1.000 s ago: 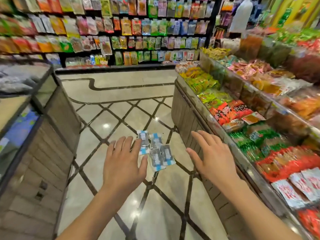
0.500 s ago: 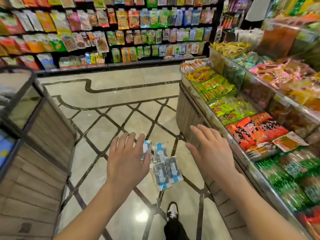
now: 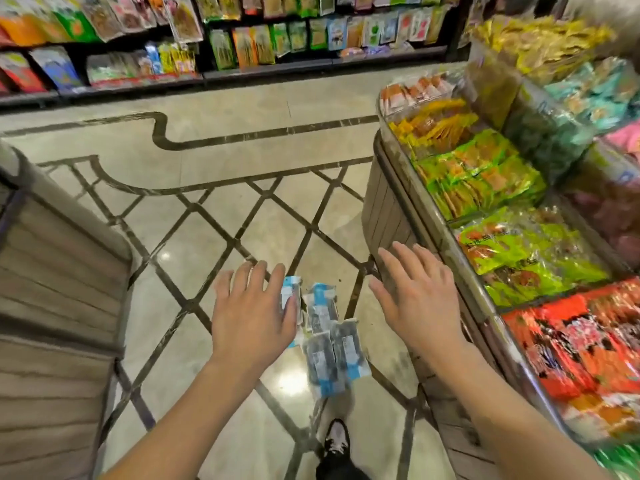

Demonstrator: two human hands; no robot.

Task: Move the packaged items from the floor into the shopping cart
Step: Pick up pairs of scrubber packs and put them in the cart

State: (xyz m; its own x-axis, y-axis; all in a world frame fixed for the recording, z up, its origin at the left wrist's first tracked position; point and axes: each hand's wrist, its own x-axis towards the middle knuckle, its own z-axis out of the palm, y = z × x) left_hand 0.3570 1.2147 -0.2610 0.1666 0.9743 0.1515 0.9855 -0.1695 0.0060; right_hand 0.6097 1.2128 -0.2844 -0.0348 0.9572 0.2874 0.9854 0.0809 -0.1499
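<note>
Down on the polished beige tiled floor (image 3: 214, 237) lie the small blue-and-white plastic snack packets (image 3: 327, 344), a loose cluster of several flat sachets overlapping one another, between my two outstretched arms and just ahead of my black-and-white shoe (image 3: 335, 441). My left hand (image 3: 254, 317) hangs over the left edge of the cluster with fingers straight and spread, covering part of the leftmost packet from this angle; I cannot tell whether it is touching it. My right hand (image 3: 415, 296) is likewise released and empty, fingers splayed, off to the right of the packets and near the wooden slatted side of the snack display bin (image 3: 384, 216). Neither grip holds anything, so I judge the step to be the reach down for the first pick-up. To do it well I would bring both hands lower, close in from either side and scoop the overlapping sachets together rather than pinching one, since thin slick film on a glossy floor will probably slide away from a fingertip. No shopping cart shows in this view, so I would need to find it before lifting. I should keep my right wrist off the bin's metal rim (image 3: 460, 258).
</note>
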